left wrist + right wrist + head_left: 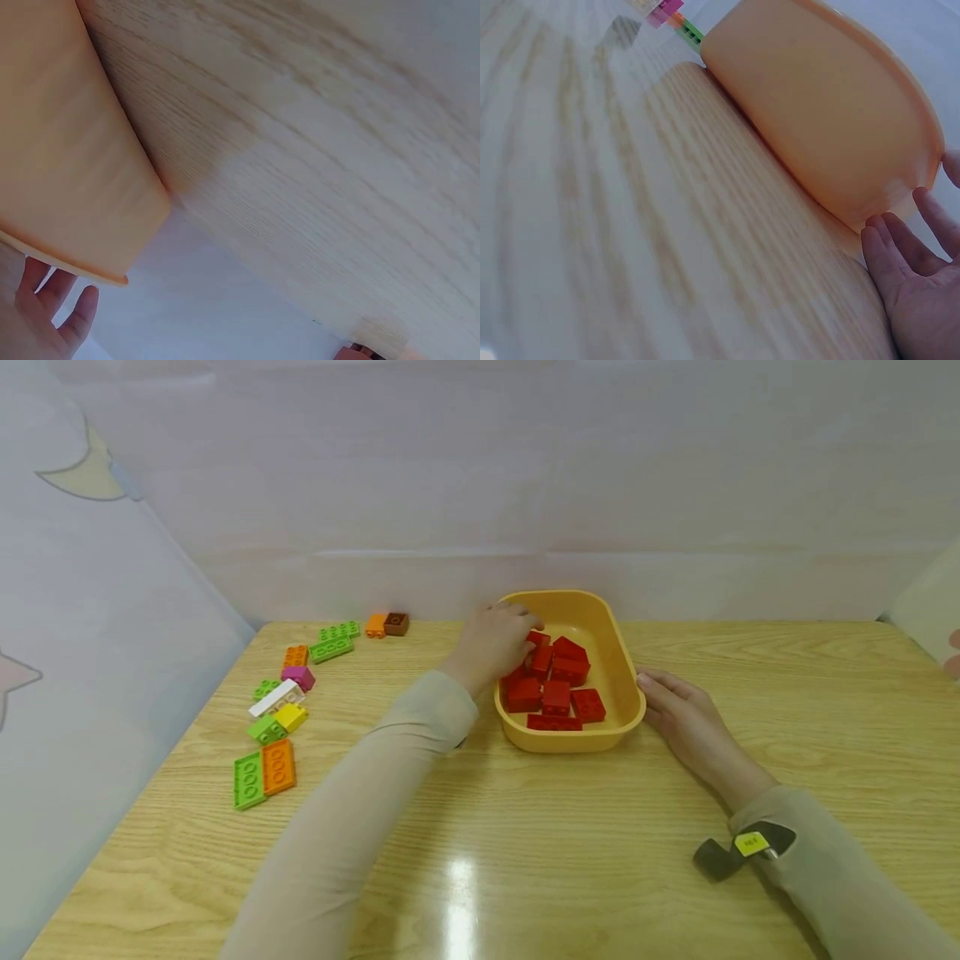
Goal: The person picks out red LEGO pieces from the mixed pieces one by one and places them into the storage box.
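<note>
A yellow plastic basin [617, 662] holds several red toy bricks [557, 697], mostly in its left and near part. My left hand [495, 642] reaches over the basin's left rim, its fingers bent down beside a red brick at the upper left of the pile. In the left wrist view the left hand [51, 307] has its fingers apart, some tips hidden behind the rim. At the basin's right side my right hand [686, 718] rests its fingertips by the outer wall. The right wrist view shows the fingers of that right hand [922, 277] spread loosely, holding nothing.
Along the table's left side lie loose bricks: a green plate [249, 780], an orange plate [278, 767], a yellow brick [291, 717], a white brick [277, 698] and a magenta brick [299, 677]. Farther back sits a brown brick [397, 624]. A pale wall covering [480, 485] rises behind.
</note>
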A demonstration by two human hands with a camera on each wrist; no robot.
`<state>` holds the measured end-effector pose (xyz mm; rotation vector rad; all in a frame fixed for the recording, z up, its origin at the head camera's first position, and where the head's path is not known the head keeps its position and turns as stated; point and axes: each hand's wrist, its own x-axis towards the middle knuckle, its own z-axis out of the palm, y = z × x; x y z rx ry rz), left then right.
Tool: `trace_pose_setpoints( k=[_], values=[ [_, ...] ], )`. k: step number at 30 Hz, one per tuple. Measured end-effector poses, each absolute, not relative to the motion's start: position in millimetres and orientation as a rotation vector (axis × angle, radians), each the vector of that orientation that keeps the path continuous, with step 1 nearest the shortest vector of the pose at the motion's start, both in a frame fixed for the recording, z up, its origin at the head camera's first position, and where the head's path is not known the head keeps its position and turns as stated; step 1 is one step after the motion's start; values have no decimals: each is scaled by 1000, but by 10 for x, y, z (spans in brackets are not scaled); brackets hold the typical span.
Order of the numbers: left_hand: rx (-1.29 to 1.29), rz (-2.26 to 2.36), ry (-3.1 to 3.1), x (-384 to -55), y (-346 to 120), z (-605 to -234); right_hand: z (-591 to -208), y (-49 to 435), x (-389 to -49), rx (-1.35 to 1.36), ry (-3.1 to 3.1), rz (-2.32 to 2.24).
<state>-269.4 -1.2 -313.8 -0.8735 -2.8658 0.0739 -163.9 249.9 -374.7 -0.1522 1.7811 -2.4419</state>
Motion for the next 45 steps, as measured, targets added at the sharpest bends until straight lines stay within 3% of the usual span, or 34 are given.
trace_pose_setpoints(
  k=[20, 45],
  values=[
    [-866, -4, -2693, -2778, -286, -3090, -3742, 2487, -1629, -143, 1762, -2452],
    [-473, -170, -2889, -2954, -1189, -3221, -3750, 2502, -1629, -130, 1747, -2462]
  ],
)
